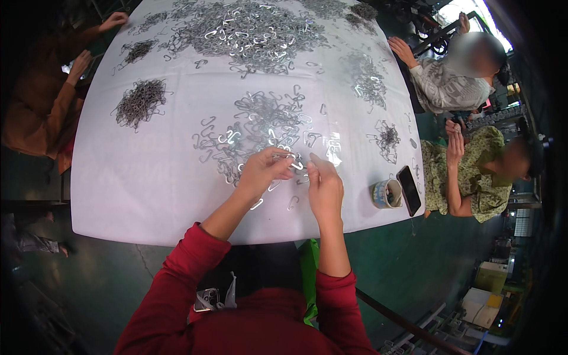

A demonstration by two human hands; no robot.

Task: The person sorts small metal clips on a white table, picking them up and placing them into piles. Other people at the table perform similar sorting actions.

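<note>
At far left, shows a co-worker [44, 112] in brown, hands near the edge of the white table [148, 201]. Inward from that edge, has two dark piles [140, 103] of wire pieces, one nearer than the other. Toward the middle, spreads into a big heap [254, 32] on the far side and a smaller heap [236, 148] of silvery hooks just beyond the hands. Over the near part of this smaller heap, pinches a hook [284, 155] between thumb and forefinger of the left hand [265, 171], grip closed, metal right at the fingertips. Just right of that pinch, between the hands, gleams with a second hook [297, 165]; cannot tell whether held or resting. Next, holds the right hand [325, 183] with fingers curled, thumb close to forefinger; cannot tell whether gripping anything. Farther right, has a tangle [388, 141] of wire pieces, a cup [387, 195] and, just beside it, a dark phone [409, 190]. Past the right edge, shows two more people [467, 171], one in grey, one in patterned green.
</note>
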